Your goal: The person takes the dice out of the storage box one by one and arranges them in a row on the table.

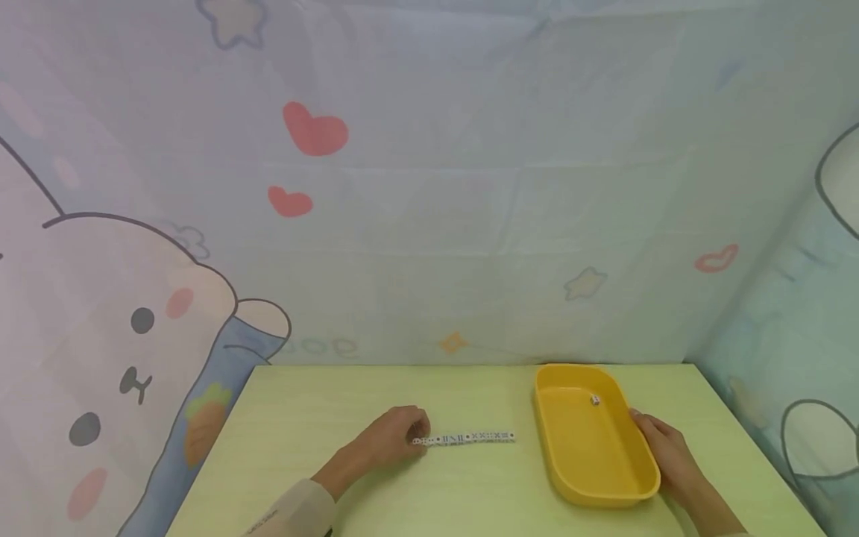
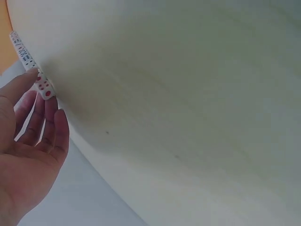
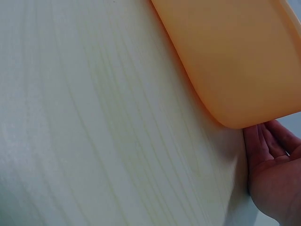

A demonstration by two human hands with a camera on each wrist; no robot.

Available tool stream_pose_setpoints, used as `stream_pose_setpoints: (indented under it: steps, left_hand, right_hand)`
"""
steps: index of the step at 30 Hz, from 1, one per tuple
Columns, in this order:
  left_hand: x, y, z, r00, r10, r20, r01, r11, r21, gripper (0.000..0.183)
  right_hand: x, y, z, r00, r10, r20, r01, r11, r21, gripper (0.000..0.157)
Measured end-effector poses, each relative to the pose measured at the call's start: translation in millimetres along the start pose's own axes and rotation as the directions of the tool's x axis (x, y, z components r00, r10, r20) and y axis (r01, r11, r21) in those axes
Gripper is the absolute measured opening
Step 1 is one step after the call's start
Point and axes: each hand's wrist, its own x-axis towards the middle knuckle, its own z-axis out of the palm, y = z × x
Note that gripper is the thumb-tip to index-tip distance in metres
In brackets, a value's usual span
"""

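A straight row of small white dice (image 1: 470, 438) lies on the table, several side by side, with dark and red pips. At its left end is my left hand (image 1: 396, 436), which pinches the end dice (image 2: 45, 88) between thumb and fingers. On the right stands a yellow tray (image 1: 584, 447) with one loose die (image 1: 595, 400) inside, near its far right wall. My right hand (image 1: 671, 455) rests along the tray's right side, fingers against the outer wall. In the right wrist view, the tray (image 3: 235, 66) hides the fingertips.
The pale green table (image 1: 322, 395) ends at a printed cloth backdrop (image 1: 429, 186) behind it. Cloth with cartoon figures also hangs on the left and right sides. The tray stands a short way right of the dice row.
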Motion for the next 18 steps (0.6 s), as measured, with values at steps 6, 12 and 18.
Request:
stream_pose_setpoints:
  steps: [6,12,18]
  left_hand:
    - [20.8,26.9,1.3,1.000,-0.006,0.004,0.006,1.000,0.030,0.027]
    - [53.8,62.2,5.4,0.998,0.068,-0.017,-0.067,0.996,0.065,0.039]
    - [88.5,93.5,14.5,0.990,0.126,-0.062,-0.125,0.992,0.019,0.038]
  right_hand:
    - [3,0,-4.5,1.000,0.007,0.002,-0.007,1.000,-0.003,0.084]
    - [5,1,-3.4,1.000,0.006,0.004,-0.006,1.000,-0.001,0.084]
    - [7,2,-2.4,1.000,0.006,0.014,-0.006,1.000,0.000,0.085]
